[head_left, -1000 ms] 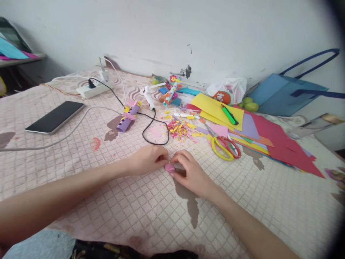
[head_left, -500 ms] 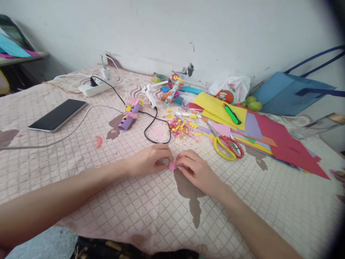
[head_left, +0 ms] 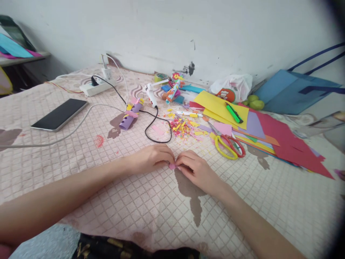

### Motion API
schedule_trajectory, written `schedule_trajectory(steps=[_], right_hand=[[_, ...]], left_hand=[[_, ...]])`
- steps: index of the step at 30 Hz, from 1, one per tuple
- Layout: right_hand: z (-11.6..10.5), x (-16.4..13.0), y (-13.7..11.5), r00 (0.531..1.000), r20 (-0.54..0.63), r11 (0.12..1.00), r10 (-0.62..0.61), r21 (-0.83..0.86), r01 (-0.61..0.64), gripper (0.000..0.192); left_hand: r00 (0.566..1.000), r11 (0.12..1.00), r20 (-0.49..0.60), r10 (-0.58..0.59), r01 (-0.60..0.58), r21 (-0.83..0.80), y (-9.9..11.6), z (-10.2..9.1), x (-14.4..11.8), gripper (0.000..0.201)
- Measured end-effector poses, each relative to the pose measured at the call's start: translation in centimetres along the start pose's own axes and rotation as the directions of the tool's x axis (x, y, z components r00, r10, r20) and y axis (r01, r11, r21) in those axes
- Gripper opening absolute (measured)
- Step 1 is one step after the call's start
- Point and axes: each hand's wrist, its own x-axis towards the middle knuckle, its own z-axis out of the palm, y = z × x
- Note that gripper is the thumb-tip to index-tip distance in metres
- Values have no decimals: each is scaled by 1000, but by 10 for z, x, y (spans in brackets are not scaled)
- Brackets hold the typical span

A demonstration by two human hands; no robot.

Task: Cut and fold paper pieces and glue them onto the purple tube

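Both hands meet low at the centre of the pink quilted bed cover [head_left: 113,201], pinching one small pink paper scrap [head_left: 172,166] between them. Left hand [head_left: 151,160] curled nearly closed, fingertips on the scrap's left edge; right hand [head_left: 198,171] curled too, fingertips on its right edge. The scrap sits just off the cover, mostly hidden by fingers. Behind the hands: pile of multicoloured paper clippings [head_left: 183,128], looping black cable [head_left: 159,126], white hot-glue gun [head_left: 151,94]. To the right, yellow-and-red handled scissors [head_left: 228,145] beside a stack of coloured paper sheets [head_left: 264,133], with a green marker [head_left: 233,113] on the yellow sheet. Left side: purple rolled paper tube with pink and yellow bits [head_left: 130,116], black smartphone [head_left: 59,114] on a white cable, white power strip [head_left: 97,87]. Blue tote bag [head_left: 293,93] by the wall.
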Motion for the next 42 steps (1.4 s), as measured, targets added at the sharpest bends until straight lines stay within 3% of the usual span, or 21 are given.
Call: schedule_trajectory(steps=[10,19,27,30,35,42], right_hand=[[0,0,0,1000,8,1000,5,-3,-5,14],[1,0,1,1000,11,1000,7,-5,-7,14],[1,0,1,1000,7,1000,6,-17,-6,13],[2,0,1,1000,9,1000,2,-28,-1,12],[2,-1,-1,1000,8,999,5,-39,-5,13],[4,-3,-1,1000,0,1000,27,-16,-27,14]], left_hand=[[997,982,67,38,-49,182,-1,2,1,22],[997,972,71,42,-57,226,0,1,1,22],[998,936,0,-60,56,348,9,13,1,21],[999,926,10,-53,45,376,10,14,1,21],[999,938,25,-36,25,345,7,9,-1,19],[993,970,-53,-107,116,213,5,13,-2,15]])
